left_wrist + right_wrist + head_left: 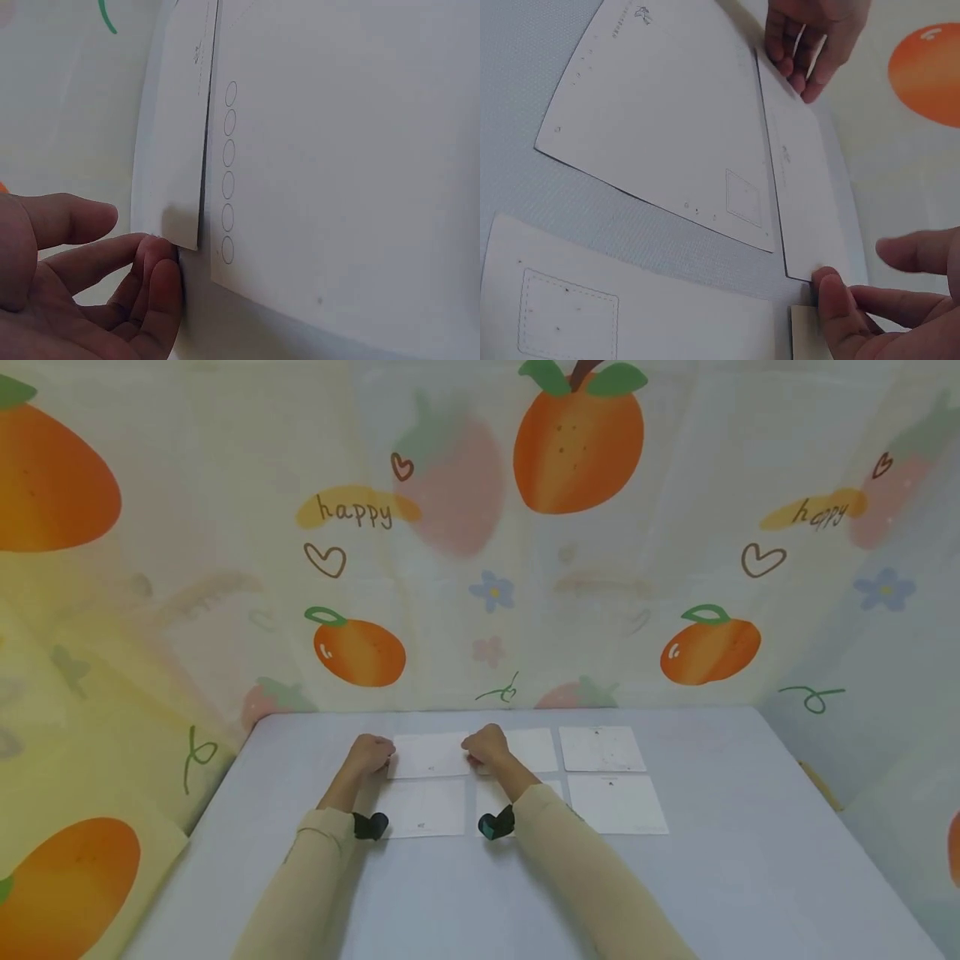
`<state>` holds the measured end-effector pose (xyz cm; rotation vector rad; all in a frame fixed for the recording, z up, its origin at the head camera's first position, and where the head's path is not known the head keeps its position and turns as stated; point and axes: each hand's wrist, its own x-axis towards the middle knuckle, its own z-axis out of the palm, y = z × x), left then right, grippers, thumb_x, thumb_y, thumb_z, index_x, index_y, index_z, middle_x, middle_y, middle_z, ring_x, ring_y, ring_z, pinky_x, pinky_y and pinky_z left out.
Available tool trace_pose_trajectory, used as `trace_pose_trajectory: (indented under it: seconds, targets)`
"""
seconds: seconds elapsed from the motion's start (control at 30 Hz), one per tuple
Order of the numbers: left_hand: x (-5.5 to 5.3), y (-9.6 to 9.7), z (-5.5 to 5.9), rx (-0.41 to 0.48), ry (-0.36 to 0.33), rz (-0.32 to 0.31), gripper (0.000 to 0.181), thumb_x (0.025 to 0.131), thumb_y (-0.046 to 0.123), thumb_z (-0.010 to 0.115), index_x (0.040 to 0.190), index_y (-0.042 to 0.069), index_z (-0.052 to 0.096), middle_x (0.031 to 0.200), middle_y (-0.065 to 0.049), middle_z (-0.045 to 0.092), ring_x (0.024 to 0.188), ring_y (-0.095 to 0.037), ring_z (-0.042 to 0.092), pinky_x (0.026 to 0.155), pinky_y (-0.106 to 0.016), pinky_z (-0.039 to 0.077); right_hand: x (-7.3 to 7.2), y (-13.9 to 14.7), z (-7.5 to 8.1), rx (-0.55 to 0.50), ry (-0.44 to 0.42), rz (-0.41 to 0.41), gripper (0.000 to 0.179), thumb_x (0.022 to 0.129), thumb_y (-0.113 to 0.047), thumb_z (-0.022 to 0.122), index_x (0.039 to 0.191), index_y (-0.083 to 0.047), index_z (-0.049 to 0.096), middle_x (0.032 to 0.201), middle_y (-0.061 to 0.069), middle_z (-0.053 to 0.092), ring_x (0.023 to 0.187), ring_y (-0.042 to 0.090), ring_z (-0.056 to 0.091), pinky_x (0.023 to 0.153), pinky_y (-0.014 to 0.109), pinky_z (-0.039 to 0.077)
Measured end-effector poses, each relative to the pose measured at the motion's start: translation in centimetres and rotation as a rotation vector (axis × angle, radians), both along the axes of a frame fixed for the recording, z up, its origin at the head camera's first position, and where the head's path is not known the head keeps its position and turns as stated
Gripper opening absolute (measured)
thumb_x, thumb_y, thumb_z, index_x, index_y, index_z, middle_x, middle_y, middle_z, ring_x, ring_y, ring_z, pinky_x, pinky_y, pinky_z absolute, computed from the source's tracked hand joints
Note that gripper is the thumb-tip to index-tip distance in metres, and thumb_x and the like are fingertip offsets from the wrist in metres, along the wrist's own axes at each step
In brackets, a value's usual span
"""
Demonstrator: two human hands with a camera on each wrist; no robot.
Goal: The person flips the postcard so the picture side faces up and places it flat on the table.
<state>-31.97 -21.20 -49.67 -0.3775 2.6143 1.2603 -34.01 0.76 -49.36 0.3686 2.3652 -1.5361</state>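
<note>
Both hands are at the far-left white postcard (429, 755), one at each short end. My left hand (369, 752) touches its left end; in the left wrist view the fingertips (159, 251) meet its near corner while the thumb stands apart. At the other end is my right hand (489, 747). In the right wrist view its fingertips (829, 283) touch the corner, thumb also held away. Just in front lies another postcard (675, 127), with a dashed stamp box and small circles along its edge. Beside the right hand, a far-middle postcard (536, 750) is partly hidden.
Two postcards lie on the right, one behind (602, 749) and one in front (618, 806). The right forearm mostly covers a front-middle postcard (705, 322). The white table (750, 877) meets a fruit-printed curtain (450, 610) at its back edge.
</note>
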Motion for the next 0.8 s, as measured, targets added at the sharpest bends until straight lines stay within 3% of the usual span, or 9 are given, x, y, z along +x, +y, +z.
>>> trace_pose_trajectory:
  seconds: [0.23, 0.37, 0.63, 0.8]
  targets:
    - [-0.3, -0.2, -0.3, 0.056, 0.002, 0.035, 0.04, 0.094, 0.012, 0.053, 0.127, -0.009, 0.057, 0.119, -0.026, 0.064, 0.094, -0.026, 0.063, 0.086, -0.035, 0.053, 0.1, 0.3, -0.2, -0.139, -0.019, -0.005, 0.026, 0.086, 0.005, 0.058, 0.11, 0.016, 0.06, 0.058, 0.009, 0.06, 0.042, 0.01, 0.052, 0.044, 0.018, 0.044]
    - [0.1, -0.6, -0.5, 0.13, 0.046, 0.054, 0.038, 0.093, 0.012, 0.054, 0.126, -0.007, 0.059, 0.116, -0.024, 0.065, 0.091, -0.024, 0.063, 0.084, -0.034, 0.054, 1.0, 0.5, 0.1, -0.177, -0.001, -0.033, 0.027, 0.087, 0.005, 0.058, 0.111, 0.017, 0.06, 0.058, 0.005, 0.057, 0.044, 0.007, 0.051, 0.044, 0.015, 0.042]
    - [0.6, -0.1, 0.1, 0.181, 0.095, 0.154, 0.037, 0.097, 0.014, 0.051, 0.128, -0.004, 0.059, 0.118, -0.022, 0.062, 0.087, -0.02, 0.057, 0.07, -0.021, 0.047, 1.2, 0.6, 0.4, -0.163, 0.06, -0.082, 0.017, 0.082, 0.004, 0.06, 0.094, 0.013, 0.067, 0.051, 0.002, 0.054, 0.042, 0.008, 0.05, 0.044, 0.016, 0.041]
    - [1.0, 0.1, 0.6, 0.211, 0.138, 0.196, 0.033, 0.097, 0.014, 0.052, 0.124, -0.003, 0.062, 0.116, -0.02, 0.062, 0.082, -0.018, 0.057, 0.067, -0.018, 0.048, 1.4, 0.9, 0.6, -0.204, 0.091, -0.111, 0.02, 0.08, 0.004, 0.06, 0.098, 0.011, 0.068, 0.055, 0.002, 0.058, 0.045, 0.008, 0.053, 0.046, 0.017, 0.046]
